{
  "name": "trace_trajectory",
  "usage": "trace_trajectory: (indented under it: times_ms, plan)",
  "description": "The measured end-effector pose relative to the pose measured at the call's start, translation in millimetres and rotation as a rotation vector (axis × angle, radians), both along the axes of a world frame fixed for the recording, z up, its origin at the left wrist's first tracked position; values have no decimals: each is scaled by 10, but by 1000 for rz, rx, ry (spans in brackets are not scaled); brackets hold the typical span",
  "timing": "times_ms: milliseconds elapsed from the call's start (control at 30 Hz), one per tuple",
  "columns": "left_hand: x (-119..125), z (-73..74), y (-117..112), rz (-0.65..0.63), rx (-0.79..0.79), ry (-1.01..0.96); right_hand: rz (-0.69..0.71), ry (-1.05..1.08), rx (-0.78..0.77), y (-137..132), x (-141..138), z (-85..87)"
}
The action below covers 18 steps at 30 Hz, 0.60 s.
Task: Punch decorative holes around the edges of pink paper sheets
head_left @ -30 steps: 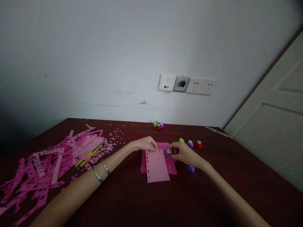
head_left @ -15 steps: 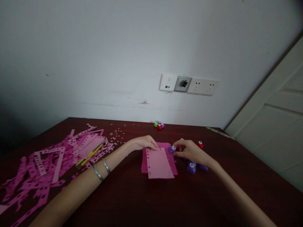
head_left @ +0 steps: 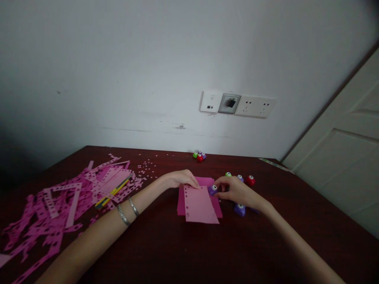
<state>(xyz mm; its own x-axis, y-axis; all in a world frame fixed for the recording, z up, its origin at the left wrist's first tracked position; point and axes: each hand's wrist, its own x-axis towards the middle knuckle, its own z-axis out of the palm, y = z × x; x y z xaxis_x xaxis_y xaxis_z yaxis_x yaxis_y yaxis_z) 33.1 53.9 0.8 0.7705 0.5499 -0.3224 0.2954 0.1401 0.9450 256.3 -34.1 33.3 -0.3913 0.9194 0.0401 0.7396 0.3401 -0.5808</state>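
Pink sheet [head_left: 199,207]: over darker paper [head_left: 181,206], left hand [head_left: 182,179] pinching its top edge, probably for steadiness
Purple punch [head_left: 212,190]: pinched in right hand [head_left: 232,189] at sheet's upper right, low to meet its edge, I guess

Likely a home room, scuffed white wall [head_left: 133,71], power sockets [head_left: 255,107], panelled pale door [head_left: 352,146], dark reddish-brown surface [head_left: 166,252]

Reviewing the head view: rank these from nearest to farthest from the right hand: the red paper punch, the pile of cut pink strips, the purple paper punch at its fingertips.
1. Purple paper punch: in the grip of the right hand.
2. Red paper punch: just beyond the hand, to its right.
3. Cut pink strips: far left, past the other arm.
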Motion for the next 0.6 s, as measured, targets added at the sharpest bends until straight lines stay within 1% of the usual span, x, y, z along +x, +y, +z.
trace_trajectory:
  times_ms: [433, 600]
  plan:
    - [8, 31, -37, 54, -18, 59, 25, -17, 11, 13, 2, -48]
    - [13, 48, -58, 57, -13, 68, 50, -19, 15, 12, -6, -61]
